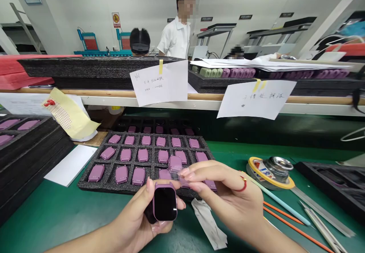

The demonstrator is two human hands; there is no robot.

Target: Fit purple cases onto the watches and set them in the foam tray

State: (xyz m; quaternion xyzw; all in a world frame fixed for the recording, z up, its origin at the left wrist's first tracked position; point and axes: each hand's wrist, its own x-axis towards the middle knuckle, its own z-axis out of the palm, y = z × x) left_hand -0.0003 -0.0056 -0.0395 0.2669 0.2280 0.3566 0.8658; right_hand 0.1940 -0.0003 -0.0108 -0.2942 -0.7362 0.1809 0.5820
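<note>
My left hand (139, 211) is closed around a purple smartwatch body (165, 203), its dark glass screen facing up toward me. A dark part shows beside the watch, under my thumb, and something clear lies by the fingers below it. Just right of and above the watch, my right hand (228, 192) pinches a small clear film-like piece (174, 176) between thumb and fingers. Purple shows at or behind that piece; I cannot tell whether it belongs to it. Behind both hands lies a black foam tray (110, 184) holding several purple watch bodies (121, 174) in its compartments.
A crumpled white strip (209, 224) lies between my forearms. At right are a tape roll (270, 171), a steel ruler (325, 213), a light-blue pen-like tool (285, 198), orange sticks (296, 226) and tweezers (322, 226). Foam trays (28, 162) are stacked left. A shelf (205, 103) crosses behind; people are beyond.
</note>
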